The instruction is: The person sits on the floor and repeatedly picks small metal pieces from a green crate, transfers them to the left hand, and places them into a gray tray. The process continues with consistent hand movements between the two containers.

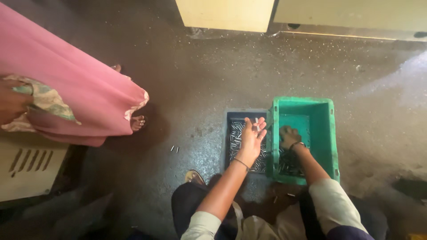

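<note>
A dark, speckled concrete floor [213, 80] fills most of the view. At the left stands another person in a long pink garment [66, 89] with a patterned cloth edge, a bare foot [138, 123] showing below the hem, and beside them sits a pale slotted panel [29, 166]. Along the top edge run cream-coloured cabinet bases [227, 15], and two small metal pins [175, 149] lie loose on the floor.

Tray [231, 116] lies left of, touching, crate [331, 133]; 2 pins [175, 149] farther left.
</note>
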